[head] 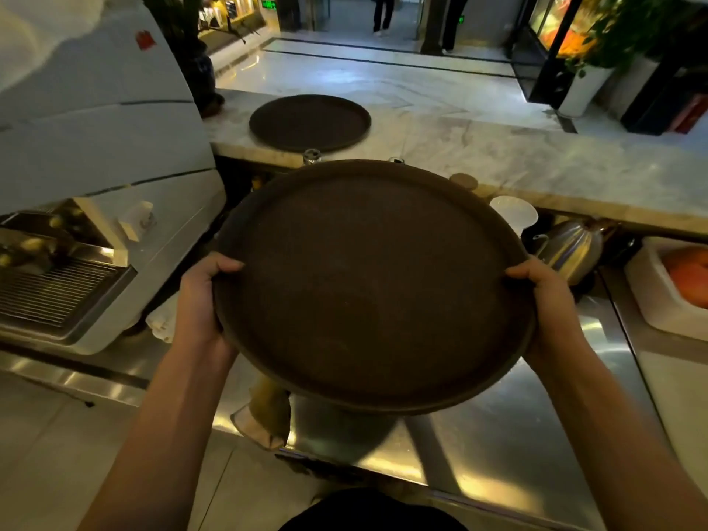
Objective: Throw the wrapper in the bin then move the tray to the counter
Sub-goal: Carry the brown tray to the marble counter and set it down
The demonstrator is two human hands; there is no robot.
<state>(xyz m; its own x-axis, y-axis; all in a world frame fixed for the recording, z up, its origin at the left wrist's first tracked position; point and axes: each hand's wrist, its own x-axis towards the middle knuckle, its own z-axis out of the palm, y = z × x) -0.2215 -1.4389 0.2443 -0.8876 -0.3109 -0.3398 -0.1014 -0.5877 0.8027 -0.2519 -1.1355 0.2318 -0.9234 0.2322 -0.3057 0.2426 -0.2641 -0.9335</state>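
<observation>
A large round dark brown tray is held in the air above the steel worktop, tilted slightly toward me, with nothing on it. My left hand grips its left rim with the thumb on top. My right hand grips its right rim the same way. The marble counter runs across just beyond the tray's far edge. No wrapper and no bin are in view.
A second round dark tray lies on the marble counter at the left. A white coffee machine stands at the left. A steel kettle, a white cup and a white tub with orange fruit sit at the right on the steel worktop.
</observation>
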